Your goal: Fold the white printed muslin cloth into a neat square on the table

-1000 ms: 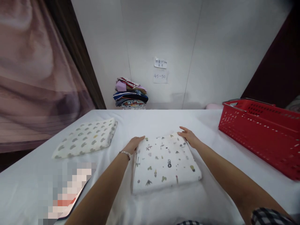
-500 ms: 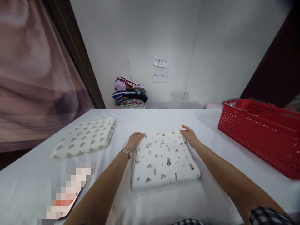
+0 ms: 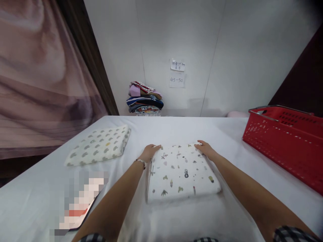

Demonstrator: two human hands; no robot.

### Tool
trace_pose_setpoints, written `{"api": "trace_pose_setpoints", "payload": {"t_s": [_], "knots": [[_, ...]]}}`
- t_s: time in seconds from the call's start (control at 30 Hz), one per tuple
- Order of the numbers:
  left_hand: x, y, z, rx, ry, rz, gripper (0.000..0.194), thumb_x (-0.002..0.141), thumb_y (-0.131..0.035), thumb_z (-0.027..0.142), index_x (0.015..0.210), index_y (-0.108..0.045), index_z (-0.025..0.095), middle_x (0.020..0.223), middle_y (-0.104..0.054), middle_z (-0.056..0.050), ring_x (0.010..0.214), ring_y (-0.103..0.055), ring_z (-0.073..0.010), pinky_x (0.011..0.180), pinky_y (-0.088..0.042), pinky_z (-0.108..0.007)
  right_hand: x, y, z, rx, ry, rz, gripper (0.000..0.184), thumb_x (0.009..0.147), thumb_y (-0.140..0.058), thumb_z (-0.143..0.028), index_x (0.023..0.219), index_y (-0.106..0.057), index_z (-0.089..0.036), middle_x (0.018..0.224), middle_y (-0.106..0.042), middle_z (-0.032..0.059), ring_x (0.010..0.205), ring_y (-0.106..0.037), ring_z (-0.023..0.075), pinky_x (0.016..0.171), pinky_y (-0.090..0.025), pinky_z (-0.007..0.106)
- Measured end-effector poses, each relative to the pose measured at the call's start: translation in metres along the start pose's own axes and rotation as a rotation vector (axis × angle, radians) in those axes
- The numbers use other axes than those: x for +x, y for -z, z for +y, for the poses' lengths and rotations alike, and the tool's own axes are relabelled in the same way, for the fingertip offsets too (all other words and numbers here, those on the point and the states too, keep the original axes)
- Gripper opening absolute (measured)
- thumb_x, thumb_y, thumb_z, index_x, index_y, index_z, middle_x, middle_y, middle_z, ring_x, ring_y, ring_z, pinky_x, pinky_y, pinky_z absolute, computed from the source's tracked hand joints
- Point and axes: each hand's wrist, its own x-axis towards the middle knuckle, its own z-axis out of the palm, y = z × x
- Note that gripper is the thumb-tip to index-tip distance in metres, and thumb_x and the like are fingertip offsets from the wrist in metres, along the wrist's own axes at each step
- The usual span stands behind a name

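A folded white cloth (image 3: 183,168) with a small print of plants and other figures lies flat in front of me. My left hand (image 3: 149,152) grips its far left corner, thumb on top and the other fingers at the edge, partly hidden. At the far right corner, my right hand (image 3: 206,150) holds the cloth between thumb and fingers, with one finger sticking out beyond the edge. A second folded cloth (image 3: 101,144), cream with grey rounded shapes, rests to the left, apart from both hands.
A red plastic basket (image 3: 282,141) stands on the right of the white-covered table (image 3: 176,129). Behind the table's far edge is a stack of folded clothes (image 3: 145,99). A pixelated flat object (image 3: 80,205) lies near my left forearm. Two paper notes (image 3: 177,80) hang on the wall.
The whole view has shifted slightly, so things appear a little farther right. Both hands stay at the cloth's far corners; the cloth looks much the same.
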Motion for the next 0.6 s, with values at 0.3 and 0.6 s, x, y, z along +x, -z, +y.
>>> {"api": "trace_pose_setpoints", "payload": {"t_s": [0.3, 0.6], "knots": [[-0.003, 0.058, 0.097, 0.05, -0.449, 0.134, 0.05, 0.063, -0.068, 0.049, 0.099, -0.063, 0.015, 0.095, -0.066, -0.006, 0.089, -0.058, -0.0198, 0.079, -0.044, -0.029, 0.011, 0.038, -0.098, 0.244, 0.423, -0.04, 0.068, 0.062, -0.074, -0.034, 0.125, -0.049, -0.021, 0.084, -0.06, 0.0021, 0.078, -0.06, 0.0171, 0.074, -0.05, 0.031], [-0.069, 0.055, 0.059, 0.654, -1.058, 0.01, 0.059, 0.08, -0.056, 0.026, 0.134, -0.034, 0.022, 0.131, -0.045, -0.009, 0.12, -0.042, -0.0236, 0.101, -0.035, -0.04, -0.038, 0.064, -0.061, -0.299, 0.881, 0.0, 0.059, 0.073, -0.063, -0.027, 0.129, -0.046, -0.024, 0.111, -0.056, 0.0065, 0.103, -0.053, 0.0223, 0.094, -0.04, 0.038]]}}
